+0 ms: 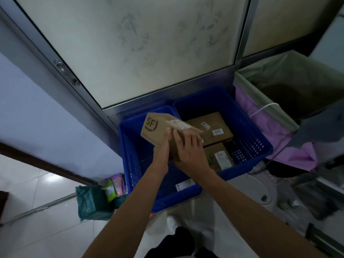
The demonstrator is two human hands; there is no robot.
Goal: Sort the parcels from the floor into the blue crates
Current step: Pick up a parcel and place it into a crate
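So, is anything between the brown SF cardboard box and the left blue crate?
Nothing visible. The left hand and right hand hold the brown SF-printed cardboard box mostly above the open-topped left blue plastic crate; only a flat white-labelled parcel lies at its near end.

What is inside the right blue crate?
In the right crate lie two labelled cardboard parcels, the back parcel and the near parcel. The SF box, held by the left hand and right hand, covers the crate's left part; anything there is hidden.
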